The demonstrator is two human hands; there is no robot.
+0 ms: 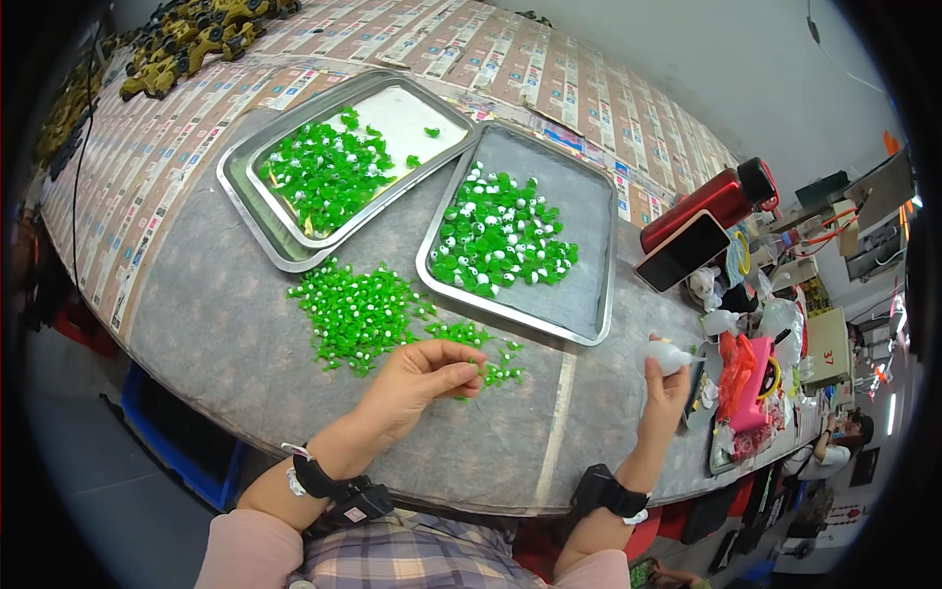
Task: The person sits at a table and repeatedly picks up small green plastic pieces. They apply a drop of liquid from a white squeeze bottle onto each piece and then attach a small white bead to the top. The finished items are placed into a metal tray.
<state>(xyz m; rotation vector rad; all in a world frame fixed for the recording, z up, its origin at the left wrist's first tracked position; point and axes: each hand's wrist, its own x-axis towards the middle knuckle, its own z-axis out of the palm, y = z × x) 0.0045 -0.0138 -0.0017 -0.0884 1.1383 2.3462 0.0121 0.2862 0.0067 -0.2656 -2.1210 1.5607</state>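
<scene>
My left hand (pixel 420 381) is pinched closed just above the table, at the near edge of a loose pile of small green plastic pieces with white dots (pixel 353 316). A trace of green shows at its fingertips, mostly hidden by the fingers. My right hand (pixel 665 398) is raised off to the right, its fingers closed around a small white squeeze bottle (pixel 663 355) with a thin nozzle pointing right. Beyond the pile, a metal tray (pixel 610 257) holds green pieces with white, eye-like balls. More such pieces fill one side of a second metal tray (pixel 232 185) to its left.
A red flask (pixel 702 208) lies at the right with a phone (pixel 684 251) leaning against it. Nearer stand a pink container (pixel 754 388), a red plastic bag (pixel 734 365) and clutter. Yellow toy vehicles (pixel 196 49) are heaped far left. Another person (pixel 834 456) sits far right.
</scene>
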